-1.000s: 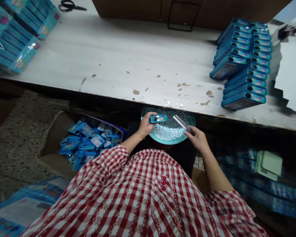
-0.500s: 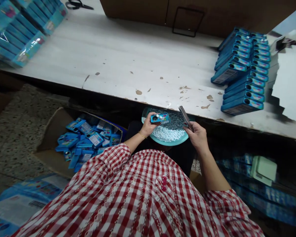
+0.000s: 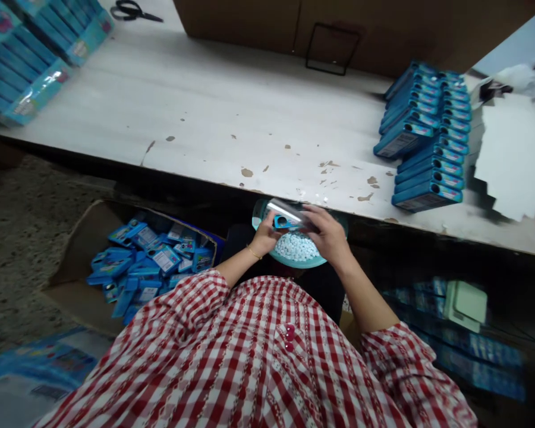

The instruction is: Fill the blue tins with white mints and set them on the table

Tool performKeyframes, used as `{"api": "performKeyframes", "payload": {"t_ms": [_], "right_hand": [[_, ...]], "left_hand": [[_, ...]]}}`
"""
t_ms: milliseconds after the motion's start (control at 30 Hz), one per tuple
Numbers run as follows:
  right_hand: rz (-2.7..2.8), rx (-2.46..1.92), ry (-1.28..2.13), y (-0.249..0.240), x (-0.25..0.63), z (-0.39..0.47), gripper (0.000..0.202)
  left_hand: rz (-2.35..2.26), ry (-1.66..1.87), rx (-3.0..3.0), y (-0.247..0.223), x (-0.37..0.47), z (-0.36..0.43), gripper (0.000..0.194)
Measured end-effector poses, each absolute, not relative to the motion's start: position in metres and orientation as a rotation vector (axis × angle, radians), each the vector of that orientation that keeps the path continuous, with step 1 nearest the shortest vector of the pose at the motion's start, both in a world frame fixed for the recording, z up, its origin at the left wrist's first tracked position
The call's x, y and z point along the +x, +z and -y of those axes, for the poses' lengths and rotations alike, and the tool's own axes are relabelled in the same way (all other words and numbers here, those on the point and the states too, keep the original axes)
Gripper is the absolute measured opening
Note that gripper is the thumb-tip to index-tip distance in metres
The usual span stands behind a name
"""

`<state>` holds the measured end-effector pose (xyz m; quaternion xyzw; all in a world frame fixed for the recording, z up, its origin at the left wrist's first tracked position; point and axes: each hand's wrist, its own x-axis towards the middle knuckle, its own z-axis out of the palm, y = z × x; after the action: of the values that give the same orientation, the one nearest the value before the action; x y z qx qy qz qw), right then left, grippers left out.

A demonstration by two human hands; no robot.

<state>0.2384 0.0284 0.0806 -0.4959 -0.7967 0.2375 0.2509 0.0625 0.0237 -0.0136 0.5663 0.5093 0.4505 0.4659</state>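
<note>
Over a light teal basin [image 3: 301, 263] at my lap, my left hand [image 3: 263, 239] grips a small blue printed box [image 3: 282, 222] with a dark round opening in its narrow face. My right hand [image 3: 329, 236] is closed on a shiny, narrow metal piece [image 3: 282, 208], perhaps a scoop. The metal lies across the box's top and covers part of it; whether the two touch, I cannot tell. White pellets [image 3: 298, 246] fill the basin below both hands. My right fingers hide the metal's near end.
To the left, a carton [image 3: 71, 261] holds many loose blue boxes [image 3: 164, 259]. Rows of similar boxes [image 3: 428, 184] stand on the white table [image 3: 232, 107] at right. Wrapped packs [image 3: 31, 89] and scissors [image 3: 131, 10] lie far left. A large brown carton [image 3: 249, 30] stands behind.
My right hand has moved left, bringing the metal piece from the basin's right side over the blue box. My left hand still holds the box. The camera view has shifted slightly.
</note>
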Motion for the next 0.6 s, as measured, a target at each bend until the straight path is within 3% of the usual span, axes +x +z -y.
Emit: {"api": "performKeyframes", "payload": {"t_ms": [100, 233, 467, 600], "right_hand": [[2.439, -1.349, 0.563, 0.097, 0.239, -0.039, 0.038], [2.489, -1.399, 0.39, 0.129, 0.281, -0.077, 0.036], [2.342, -1.815, -0.054, 0.153, 0.393, -0.186, 0.032], [2.17, -2.066, -0.166, 0.156, 0.41, -0.205, 0.036]], "left_hand": [[-1.212, 1.124, 1.446, 0.005, 0.072, -0.028, 0.043], [-1.144, 1.284, 1.335, 0.038, 0.078, -0.037, 0.067], [-1.285, 1.279, 1.234, 0.045, 0.022, -0.017, 0.037], [-1.626, 1.306, 1.12, 0.005, -0.043, 0.006, 0.04]]}}
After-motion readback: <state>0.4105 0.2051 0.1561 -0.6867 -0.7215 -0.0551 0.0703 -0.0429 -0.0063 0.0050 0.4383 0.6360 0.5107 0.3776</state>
